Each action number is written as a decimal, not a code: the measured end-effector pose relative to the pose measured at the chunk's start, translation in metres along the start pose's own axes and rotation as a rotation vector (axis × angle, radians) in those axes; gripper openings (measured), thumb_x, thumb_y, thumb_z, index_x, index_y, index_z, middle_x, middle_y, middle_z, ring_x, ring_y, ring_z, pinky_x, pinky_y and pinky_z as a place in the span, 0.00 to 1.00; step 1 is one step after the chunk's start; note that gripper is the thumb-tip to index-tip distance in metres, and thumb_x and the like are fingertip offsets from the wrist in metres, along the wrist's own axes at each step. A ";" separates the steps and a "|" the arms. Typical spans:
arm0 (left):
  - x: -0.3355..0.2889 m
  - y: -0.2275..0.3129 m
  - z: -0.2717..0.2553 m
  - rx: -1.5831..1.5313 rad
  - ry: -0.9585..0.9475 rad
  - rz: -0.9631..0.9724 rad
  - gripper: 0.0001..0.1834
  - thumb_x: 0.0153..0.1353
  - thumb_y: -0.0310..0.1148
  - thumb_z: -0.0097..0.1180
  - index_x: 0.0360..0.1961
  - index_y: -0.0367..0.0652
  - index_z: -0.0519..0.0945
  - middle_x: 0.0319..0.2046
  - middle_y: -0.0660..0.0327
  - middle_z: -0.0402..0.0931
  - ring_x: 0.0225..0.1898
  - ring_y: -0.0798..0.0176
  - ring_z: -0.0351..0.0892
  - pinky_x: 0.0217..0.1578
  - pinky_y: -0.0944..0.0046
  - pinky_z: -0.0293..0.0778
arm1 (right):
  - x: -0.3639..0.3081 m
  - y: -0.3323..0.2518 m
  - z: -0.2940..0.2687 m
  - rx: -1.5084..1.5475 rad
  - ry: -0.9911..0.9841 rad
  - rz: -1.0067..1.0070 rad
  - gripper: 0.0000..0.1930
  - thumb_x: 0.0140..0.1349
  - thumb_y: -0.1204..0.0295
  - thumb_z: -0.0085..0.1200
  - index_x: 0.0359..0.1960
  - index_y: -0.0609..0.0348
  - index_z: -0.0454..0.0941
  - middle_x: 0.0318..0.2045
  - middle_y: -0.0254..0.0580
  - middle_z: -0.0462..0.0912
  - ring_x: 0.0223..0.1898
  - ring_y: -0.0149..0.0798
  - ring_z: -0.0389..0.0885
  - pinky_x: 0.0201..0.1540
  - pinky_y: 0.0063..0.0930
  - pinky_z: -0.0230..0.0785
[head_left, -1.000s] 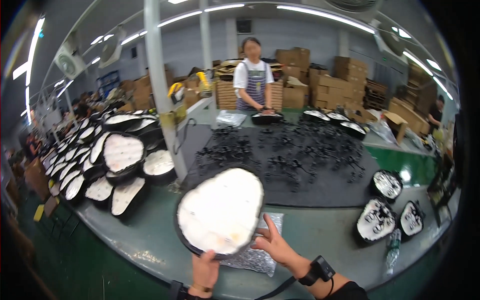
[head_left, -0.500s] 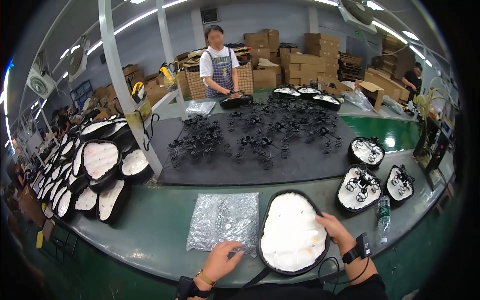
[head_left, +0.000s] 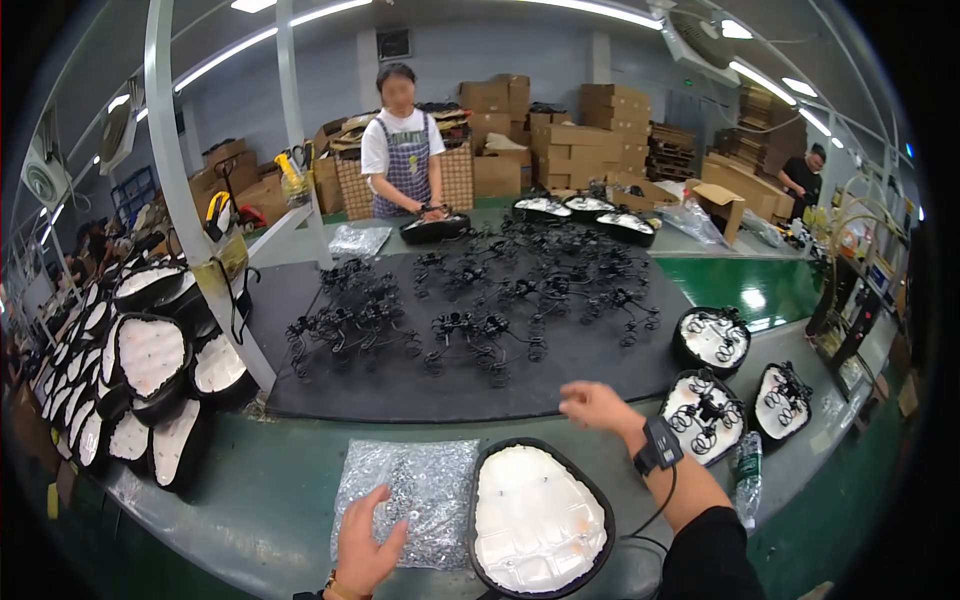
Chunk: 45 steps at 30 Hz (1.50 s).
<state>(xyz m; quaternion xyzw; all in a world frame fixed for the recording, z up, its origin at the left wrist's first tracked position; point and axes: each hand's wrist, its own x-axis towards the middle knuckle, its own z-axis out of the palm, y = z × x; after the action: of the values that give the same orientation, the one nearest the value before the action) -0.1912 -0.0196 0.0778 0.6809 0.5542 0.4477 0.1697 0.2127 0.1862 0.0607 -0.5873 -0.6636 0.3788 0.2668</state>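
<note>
Head view: empty left hand point(head_left: 366, 545) spread over bag point(head_left: 425, 480), empty right hand point(head_left: 602, 408) half-open by mat point(head_left: 430, 398)

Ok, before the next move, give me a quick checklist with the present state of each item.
1. Near shell on bench, white side up: ok.
2. Gap between shell and bag: not ok, none visible.
3. Right hand free: ok, nothing visible in it.
4. Left hand off the bag: cannot tell, its fingers overlap it in view.
5. Wire parts on the black mat: ok.
</note>
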 end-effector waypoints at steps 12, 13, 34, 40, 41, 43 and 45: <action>-0.041 -0.049 0.041 0.246 -0.141 -0.035 0.26 0.56 0.32 0.63 0.57 0.38 0.77 0.55 0.45 0.75 0.58 0.39 0.72 0.59 0.47 0.68 | 0.156 0.021 0.049 -0.791 0.276 -0.391 0.51 0.51 0.73 0.67 0.77 0.48 0.50 0.71 0.51 0.62 0.72 0.56 0.59 0.69 0.49 0.63; -0.049 -0.049 0.041 0.229 -0.131 -0.035 0.26 0.56 0.31 0.64 0.57 0.37 0.77 0.55 0.45 0.75 0.58 0.39 0.72 0.59 0.46 0.68 | 0.152 0.015 0.054 -0.818 0.257 -0.366 0.50 0.53 0.69 0.67 0.77 0.49 0.50 0.66 0.50 0.69 0.70 0.53 0.63 0.66 0.50 0.64; 0.030 -0.021 0.058 0.025 -0.557 -0.288 0.43 0.64 0.48 0.61 0.73 0.39 0.60 0.72 0.35 0.50 0.75 0.30 0.43 0.70 0.42 0.55 | -0.095 -0.015 -0.013 0.367 0.192 -0.011 0.12 0.55 0.74 0.72 0.34 0.65 0.79 0.25 0.36 0.83 0.25 0.30 0.82 0.29 0.24 0.73; -0.051 0.002 0.109 -0.213 -0.434 -0.092 0.42 0.61 0.38 0.61 0.73 0.40 0.57 0.72 0.32 0.44 0.74 0.27 0.42 0.72 0.43 0.51 | -0.198 -0.018 0.004 0.724 0.155 -0.145 0.07 0.59 0.80 0.63 0.37 0.65 0.78 0.33 0.41 0.83 0.32 0.36 0.86 0.41 0.31 0.78; -0.053 0.002 0.115 -0.213 -0.431 -0.080 0.43 0.58 0.28 0.58 0.74 0.42 0.55 0.73 0.30 0.38 0.74 0.25 0.40 0.73 0.44 0.50 | -0.207 -0.023 0.007 0.733 0.175 -0.196 0.07 0.57 0.82 0.63 0.35 0.64 0.78 0.30 0.39 0.81 0.32 0.35 0.85 0.39 0.31 0.78; -0.046 0.002 0.119 -0.252 -0.309 -0.046 0.41 0.52 0.17 0.47 0.71 0.39 0.59 0.72 0.34 0.44 0.73 0.29 0.47 0.73 0.48 0.52 | -0.218 -0.030 0.017 0.730 0.221 -0.284 0.08 0.52 0.82 0.67 0.31 0.63 0.78 0.27 0.35 0.79 0.29 0.31 0.81 0.35 0.26 0.74; -0.031 -0.005 0.125 -0.298 -0.277 -0.016 0.40 0.50 0.15 0.44 0.69 0.42 0.64 0.71 0.37 0.51 0.73 0.33 0.50 0.74 0.49 0.51 | -0.224 -0.016 0.021 0.567 0.250 -0.302 0.09 0.48 0.82 0.70 0.27 0.63 0.79 0.27 0.34 0.79 0.26 0.28 0.75 0.31 0.22 0.67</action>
<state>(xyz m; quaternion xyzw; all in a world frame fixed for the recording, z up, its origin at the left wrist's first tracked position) -0.0935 -0.0133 -0.0068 0.6991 0.4585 0.4253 0.3466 0.2243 -0.0381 0.0823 -0.4269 -0.5735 0.4293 0.5519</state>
